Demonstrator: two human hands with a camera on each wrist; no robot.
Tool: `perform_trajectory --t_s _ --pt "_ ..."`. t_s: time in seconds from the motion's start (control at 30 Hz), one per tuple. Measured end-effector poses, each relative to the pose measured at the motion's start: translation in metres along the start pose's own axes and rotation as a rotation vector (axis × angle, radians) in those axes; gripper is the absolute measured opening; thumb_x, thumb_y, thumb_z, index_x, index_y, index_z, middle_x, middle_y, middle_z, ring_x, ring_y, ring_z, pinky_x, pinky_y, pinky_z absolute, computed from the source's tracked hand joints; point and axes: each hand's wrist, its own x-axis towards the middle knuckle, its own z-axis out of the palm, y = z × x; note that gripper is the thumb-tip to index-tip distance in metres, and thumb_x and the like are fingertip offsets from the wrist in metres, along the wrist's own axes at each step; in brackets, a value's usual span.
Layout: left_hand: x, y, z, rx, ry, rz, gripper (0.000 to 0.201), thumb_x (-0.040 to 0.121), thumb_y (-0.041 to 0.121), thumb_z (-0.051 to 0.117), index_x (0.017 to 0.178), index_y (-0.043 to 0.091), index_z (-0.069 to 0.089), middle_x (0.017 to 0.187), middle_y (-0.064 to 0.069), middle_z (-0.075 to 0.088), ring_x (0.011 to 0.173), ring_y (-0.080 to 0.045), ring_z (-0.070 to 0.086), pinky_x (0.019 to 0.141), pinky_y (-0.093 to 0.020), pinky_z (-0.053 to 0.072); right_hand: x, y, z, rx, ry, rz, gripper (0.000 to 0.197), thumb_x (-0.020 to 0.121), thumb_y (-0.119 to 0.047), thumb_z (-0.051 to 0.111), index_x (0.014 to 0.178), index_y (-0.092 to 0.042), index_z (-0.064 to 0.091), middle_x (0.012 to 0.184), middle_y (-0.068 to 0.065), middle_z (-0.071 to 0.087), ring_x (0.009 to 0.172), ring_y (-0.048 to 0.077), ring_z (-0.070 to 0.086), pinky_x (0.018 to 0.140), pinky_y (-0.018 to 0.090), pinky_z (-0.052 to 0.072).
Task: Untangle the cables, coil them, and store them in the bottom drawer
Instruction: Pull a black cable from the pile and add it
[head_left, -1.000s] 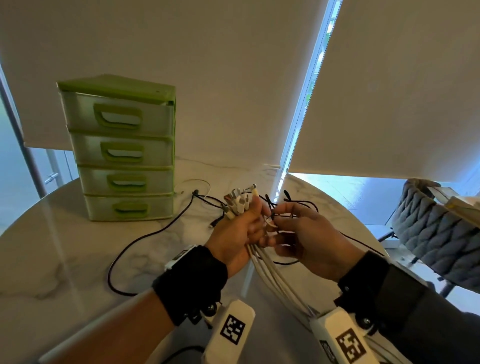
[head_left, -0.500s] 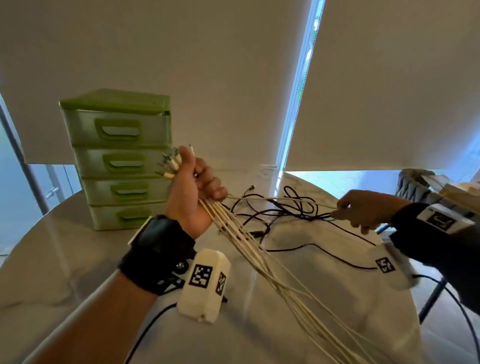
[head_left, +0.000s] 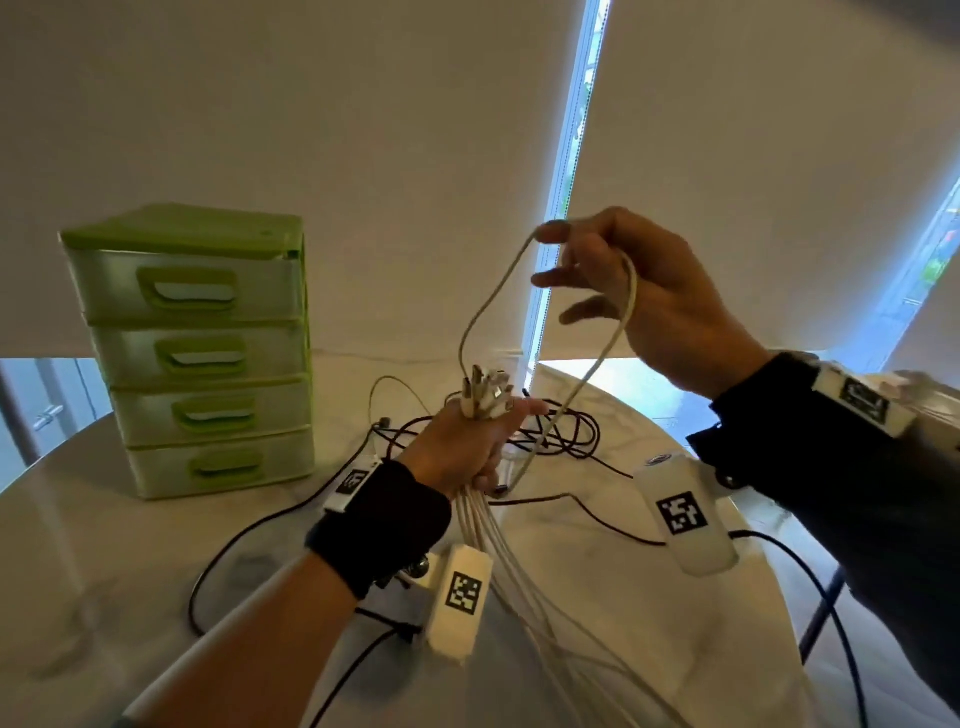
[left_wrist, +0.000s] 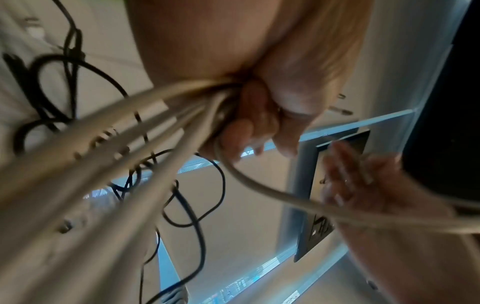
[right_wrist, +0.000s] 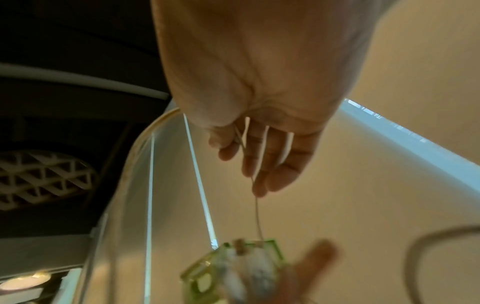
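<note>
The white cables (head_left: 524, 582) are thin, smooth, round cords bunched into a sheaf, their metal-tipped plugs (head_left: 485, 397) fanning out above the left hand (head_left: 462, 452). That hand is a closed fist round the sheaf, thumb side up, held above the table (head_left: 104, 545), a round top of glossy, grey-veined marble. One white cable (head_left: 587, 374) rises from the plugs in a tall narrow loop, drapes over the right hand (head_left: 649, 306) and drops back beside the fist. The right hand is raised well above the left, fingers spread and loosely extended, the loop hanging across them rather than pinched. Thin black cables (head_left: 561, 441) lie tangled on the marble behind the fist. At far left stands a boxy drawer unit (head_left: 192, 353) of translucent green plastic, four drawers with moulded handles; the bottom drawer (head_left: 223, 462) is closed.
</note>
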Motion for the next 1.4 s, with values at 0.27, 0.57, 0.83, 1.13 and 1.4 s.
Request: perform_trajectory --t_s 0.27,0.57,0.83,1.13,1.4 --pt "0.013 -0.005 -0.029 -0.662 0.044 -0.067 0.056 0.085 0.046 0.055 0.132 0.016 0.053 0.049 0.007 0.021 0.036 -0.004 0.018 0.037 -0.019 0.021 -0.028 0.031 -0.015 -0.109 0.027 -0.036 0.027 0.088 -0.009 0.057 0.089 -0.033 0.068 0.124 -0.013 0.064 0.1 0.015 0.067 0.072 0.022 0.051" --pt "0.02 0.011 -0.046 -0.892 0.125 0.077 0.038 0.098 0.046 0.039 0.096 0.014 0.059 0.038 0.009 0.025 0.027 -0.003 0.023 0.032 -0.016 0.027 -0.092 0.038 -0.046 -0.609 -0.784 0.408 0.053 0.082 0.006 0.052 0.075 -0.043 0.07 0.096 -0.008 0.074 0.092 0.006 0.068 0.085 0.026 0.053" --pt "0.009 0.022 -0.037 -0.471 0.093 0.0 0.024 0.092 0.029 0.055 0.073 0.014 0.056 0.045 0.008 0.022 0.033 -0.005 0.018 0.035 -0.019 0.019 -0.059 0.041 -0.059 -0.197 -0.202 0.631 0.038 0.095 0.001 0.05 0.095 -0.029 0.074 0.103 0.012 0.07 0.097 0.026 0.062 0.079 0.035 0.045" --pt "-0.016 0.049 -0.025 -0.132 -0.191 0.001 0.027 0.077 0.029 0.068 0.059 0.01 0.057 0.043 0.007 0.026 0.034 -0.006 0.02 0.038 -0.018 0.02 -0.015 0.031 0.032 -0.431 -0.489 0.365 0.018 0.088 -0.025 0.068 0.102 -0.03 0.058 0.077 0.002 0.068 0.061 0.008 0.063 0.063 0.025 0.056" --pt "-0.01 0.041 -0.019 -0.165 0.038 0.095 0.009 0.088 0.018 0.06 0.084 0.018 0.067 0.046 0.006 0.023 0.035 -0.006 0.018 0.038 -0.016 0.02 -0.007 0.025 0.016 -0.275 -0.237 0.359 0.029 0.102 -0.015 0.042 0.088 -0.008 0.065 0.08 0.006 0.067 0.07 0.017 0.068 0.057 0.022 0.051"
